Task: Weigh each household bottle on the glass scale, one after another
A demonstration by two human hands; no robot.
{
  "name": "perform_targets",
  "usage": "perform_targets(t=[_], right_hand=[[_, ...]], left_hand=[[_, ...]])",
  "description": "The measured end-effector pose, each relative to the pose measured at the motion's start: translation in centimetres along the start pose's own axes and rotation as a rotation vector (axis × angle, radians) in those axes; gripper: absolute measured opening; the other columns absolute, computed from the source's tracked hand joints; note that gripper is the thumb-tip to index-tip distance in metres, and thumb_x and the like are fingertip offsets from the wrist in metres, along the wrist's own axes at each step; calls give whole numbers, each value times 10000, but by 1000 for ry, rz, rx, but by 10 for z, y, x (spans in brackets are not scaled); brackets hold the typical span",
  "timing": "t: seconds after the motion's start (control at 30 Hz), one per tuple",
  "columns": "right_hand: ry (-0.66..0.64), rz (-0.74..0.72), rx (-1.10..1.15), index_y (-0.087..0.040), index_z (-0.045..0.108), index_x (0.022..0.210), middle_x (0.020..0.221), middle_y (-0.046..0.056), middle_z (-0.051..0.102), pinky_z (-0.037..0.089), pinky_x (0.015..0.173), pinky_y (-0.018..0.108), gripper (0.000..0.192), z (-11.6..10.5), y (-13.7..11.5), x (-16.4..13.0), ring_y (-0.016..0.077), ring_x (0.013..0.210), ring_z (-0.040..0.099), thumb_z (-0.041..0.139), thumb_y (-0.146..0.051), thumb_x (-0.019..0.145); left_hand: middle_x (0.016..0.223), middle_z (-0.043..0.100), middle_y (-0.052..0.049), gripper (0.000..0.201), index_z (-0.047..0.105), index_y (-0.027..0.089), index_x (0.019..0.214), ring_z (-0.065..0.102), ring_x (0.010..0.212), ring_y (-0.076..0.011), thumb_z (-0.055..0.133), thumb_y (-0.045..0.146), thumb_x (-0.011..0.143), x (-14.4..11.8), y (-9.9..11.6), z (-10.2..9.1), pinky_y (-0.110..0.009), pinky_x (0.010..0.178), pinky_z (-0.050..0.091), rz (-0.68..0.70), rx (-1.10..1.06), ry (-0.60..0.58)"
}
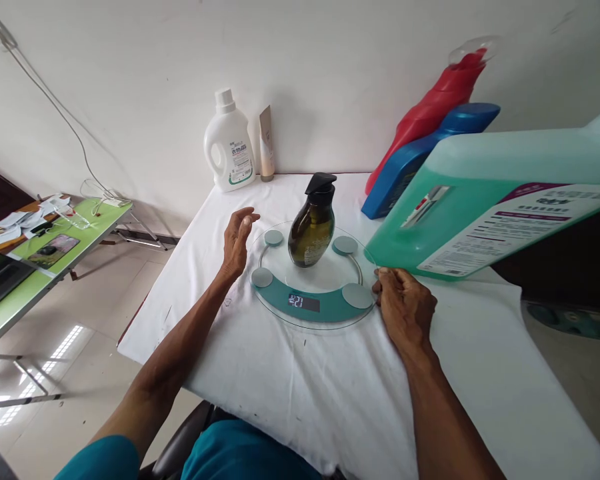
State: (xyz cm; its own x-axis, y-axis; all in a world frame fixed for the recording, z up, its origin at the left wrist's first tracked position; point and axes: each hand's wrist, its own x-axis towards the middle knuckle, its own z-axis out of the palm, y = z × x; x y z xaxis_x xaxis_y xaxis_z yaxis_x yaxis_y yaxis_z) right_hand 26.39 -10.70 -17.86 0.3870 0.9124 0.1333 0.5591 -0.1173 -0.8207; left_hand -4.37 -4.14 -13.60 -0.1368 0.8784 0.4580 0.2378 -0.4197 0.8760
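Observation:
A round glass scale with a teal front band lies on the white-covered table. Its small display is lit with digits that I cannot read surely. On the glass, a dark olive pump bottle with a black pump head stands by itself. My left hand is just off the scale's left rim, fingers stretched out and holding nothing. At the right rim, my right hand has its fingers curled, with thumb and fingertips pinching the scale's edge.
A white detergent bottle and an upright tube stand by the wall. To the right are a red bottle, a blue bottle and a large green jug. A green table stands at left.

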Motion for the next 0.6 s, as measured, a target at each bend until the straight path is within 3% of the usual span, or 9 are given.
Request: perform_targets(t=[0.13,0.27,0.43,0.53,0.6], right_hand=[[-2,8,29,-291,534,684,680,48,688,466,824,398,369,0,-1,-1,254,718,634,453,-558,926],[2,24,28,-287,558,697,680,54,685,469,828,396,381,1,0,0,259,721,644,454,-583,915],[-15,51,-1,-284,589,715,644,64,674,484,782,401,406,-2,-2,2,266,659,637,439,-629,870],[-28,54,-3,-292,573,677,604,65,662,493,724,397,423,-4,-3,2,261,595,617,441,-656,849],[-32,55,-3,-295,576,668,598,71,669,502,705,398,439,-6,-3,3,267,583,622,451,-680,838]], left_hand=[[1365,731,-155,717,579,242,1417,666,1351,-321,414,815,1019,-5,15,6,-543,1153,509,86,29,-96],[1529,640,-178,963,466,266,1551,572,1481,-377,668,887,842,-10,25,22,-601,1239,429,132,-8,-271],[1615,552,-191,1311,352,283,1650,515,1530,-414,980,734,592,-8,29,50,-611,1267,416,96,-9,-396],[1555,604,-171,1294,426,268,1607,582,1460,-407,1048,620,529,-5,31,64,-583,1219,491,35,29,-376],[1408,703,-128,1117,534,257,1508,681,1317,-372,1048,538,557,-4,32,71,-546,1133,565,-25,75,-333]])
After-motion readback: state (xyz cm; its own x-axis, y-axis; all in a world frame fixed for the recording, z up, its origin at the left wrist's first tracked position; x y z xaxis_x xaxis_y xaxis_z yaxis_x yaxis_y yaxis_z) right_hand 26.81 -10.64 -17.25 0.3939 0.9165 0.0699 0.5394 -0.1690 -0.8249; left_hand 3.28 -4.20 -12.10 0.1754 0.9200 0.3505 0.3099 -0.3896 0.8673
